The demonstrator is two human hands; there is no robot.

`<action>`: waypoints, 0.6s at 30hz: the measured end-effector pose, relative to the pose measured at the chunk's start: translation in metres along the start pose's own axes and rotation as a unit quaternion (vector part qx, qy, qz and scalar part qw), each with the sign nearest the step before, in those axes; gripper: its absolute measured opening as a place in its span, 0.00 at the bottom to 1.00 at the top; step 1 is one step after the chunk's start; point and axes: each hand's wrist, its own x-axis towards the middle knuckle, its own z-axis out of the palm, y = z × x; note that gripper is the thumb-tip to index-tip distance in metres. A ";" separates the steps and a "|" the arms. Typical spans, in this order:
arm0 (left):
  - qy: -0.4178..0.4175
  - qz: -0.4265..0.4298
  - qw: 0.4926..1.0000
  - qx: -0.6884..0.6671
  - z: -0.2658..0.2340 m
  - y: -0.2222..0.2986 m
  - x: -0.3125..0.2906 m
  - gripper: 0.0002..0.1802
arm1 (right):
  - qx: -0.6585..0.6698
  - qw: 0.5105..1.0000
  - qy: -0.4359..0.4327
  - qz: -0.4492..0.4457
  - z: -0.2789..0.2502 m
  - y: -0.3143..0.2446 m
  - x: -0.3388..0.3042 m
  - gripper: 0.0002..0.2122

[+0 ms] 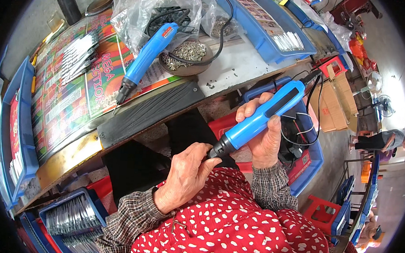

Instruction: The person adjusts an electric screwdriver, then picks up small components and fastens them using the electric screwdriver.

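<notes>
A blue electric screwdriver [257,122] with a black nose is held up over my lap, tilted, its cord end toward the upper right. My right hand [266,141] is wrapped around its blue body. The fingers of my left hand [188,174] are closed on the black nose end; they hide the tip. A second blue electric screwdriver [147,55] lies on the bench, its bit pointing toward the near edge. Beside it stands a round dish of small metal screws [186,53].
The bench has a black strip [153,108] on its near edge. Thin silvery pieces [78,58] lie on a printed sheet. Blue trays stand at the left [21,130] and far right [279,50]. Clear plastic bags [140,8] sit behind. A blue bin [72,216] holds many thin metal pieces.
</notes>
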 end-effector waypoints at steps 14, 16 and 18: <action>-0.019 -0.019 0.999 -0.027 0.001 -0.007 -0.001 0.17 | -0.003 1.000 0.002 0.004 0.000 0.002 0.000 0.23; -0.020 -0.016 0.999 -0.022 0.000 -0.006 -0.001 0.17 | -0.003 1.000 0.004 0.005 0.000 0.002 0.000 0.23; -0.037 -0.048 0.998 -0.028 -0.002 -0.003 0.000 0.12 | -0.002 1.000 0.004 0.005 0.000 0.002 0.000 0.23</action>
